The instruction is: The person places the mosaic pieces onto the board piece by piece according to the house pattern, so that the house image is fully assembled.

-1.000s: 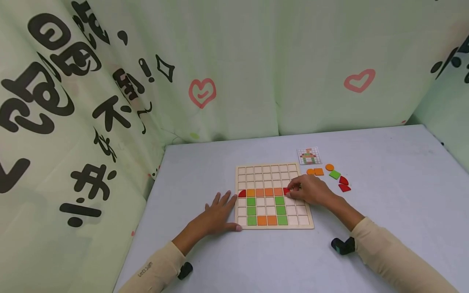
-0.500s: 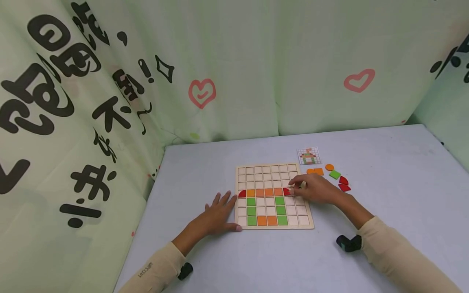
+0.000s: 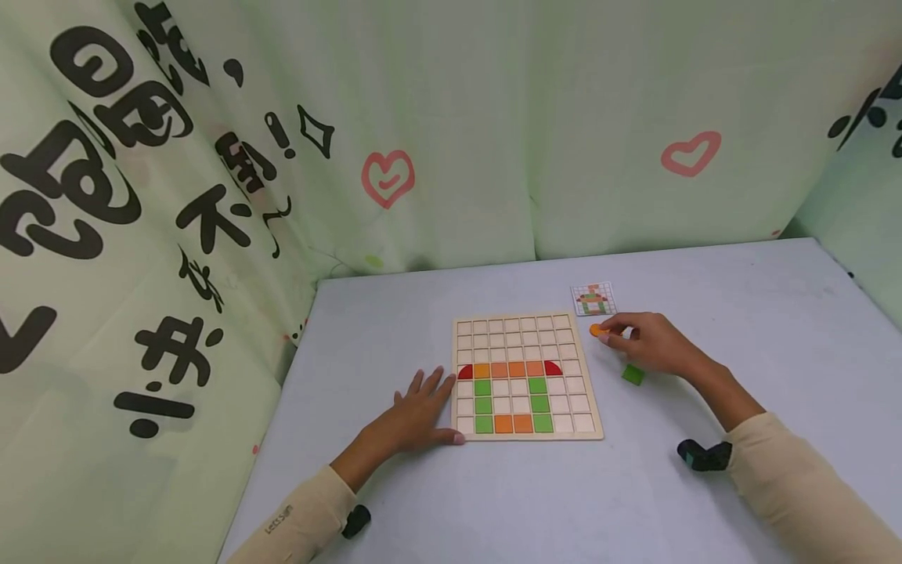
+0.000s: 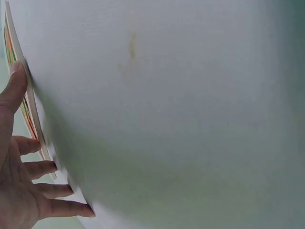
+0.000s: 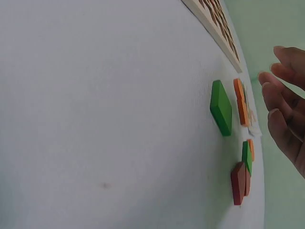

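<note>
My left hand (image 3: 419, 419) lies with spread fingers along the left side of a wooden grid board (image 3: 493, 330), its thumb on the lower left corner. Green, orange and red tiles fill part of the grid; a red rounded tile (image 3: 553, 367) ends the long coloured row. Beyond the board's right edge, my right hand (image 3: 651, 343) hovers low beside an orange round tile (image 3: 596, 330). Its fingers are bent, and the right wrist view shows no tile between them. A green square tile (image 3: 633, 374) sits beneath that hand. The hand hides other loose tiles in the head view.
A small pattern card (image 3: 593, 298) lies behind the board. The right wrist view shows orange tiles (image 5: 243, 112), red tiles (image 5: 237, 183) and a second green tile (image 5: 246, 156) on the table. A green curtain (image 3: 465, 133) hangs behind the table.
My right hand has left the red rounded tile on the board and moved right and away to the loose tiles. The near green tile has come into sight. The left hand stays put.
</note>
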`<action>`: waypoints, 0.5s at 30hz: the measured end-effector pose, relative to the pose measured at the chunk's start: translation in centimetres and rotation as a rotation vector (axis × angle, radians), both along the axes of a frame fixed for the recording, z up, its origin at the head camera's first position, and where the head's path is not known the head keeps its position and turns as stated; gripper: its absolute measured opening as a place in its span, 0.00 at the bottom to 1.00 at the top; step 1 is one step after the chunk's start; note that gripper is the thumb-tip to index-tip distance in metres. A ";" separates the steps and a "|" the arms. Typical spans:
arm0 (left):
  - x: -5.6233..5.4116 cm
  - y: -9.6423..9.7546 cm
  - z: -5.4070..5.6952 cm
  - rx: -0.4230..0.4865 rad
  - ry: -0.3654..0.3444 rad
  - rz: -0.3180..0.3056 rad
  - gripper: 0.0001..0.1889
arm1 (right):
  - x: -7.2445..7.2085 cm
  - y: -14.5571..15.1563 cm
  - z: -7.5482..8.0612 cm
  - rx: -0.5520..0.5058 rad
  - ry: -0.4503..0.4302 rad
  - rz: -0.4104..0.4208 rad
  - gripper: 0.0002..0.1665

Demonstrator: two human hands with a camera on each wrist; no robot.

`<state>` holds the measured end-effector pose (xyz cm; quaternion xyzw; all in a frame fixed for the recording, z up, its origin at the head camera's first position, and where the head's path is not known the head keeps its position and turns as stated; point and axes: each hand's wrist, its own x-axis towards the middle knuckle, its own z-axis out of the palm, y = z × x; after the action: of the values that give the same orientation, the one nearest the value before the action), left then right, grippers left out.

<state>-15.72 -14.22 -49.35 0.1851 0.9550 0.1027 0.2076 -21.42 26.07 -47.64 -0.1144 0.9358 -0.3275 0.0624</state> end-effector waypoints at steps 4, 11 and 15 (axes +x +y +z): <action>-0.1 0.0 0.0 -0.006 -0.003 0.000 0.55 | 0.0 1.3 -0.2 0.015 -0.024 -0.045 0.17; -0.1 0.0 -0.2 -0.008 -0.003 -0.003 0.55 | 0.6 3.6 -0.8 0.012 -0.082 -0.081 0.20; -0.2 0.0 -0.3 -0.009 0.002 -0.003 0.55 | 1.3 4.8 -1.0 0.049 -0.053 -0.107 0.19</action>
<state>-15.89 -14.24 -49.66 0.1858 0.9554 0.0977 0.2077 -20.13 30.85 -48.69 -0.0540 0.9463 -0.3104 0.0724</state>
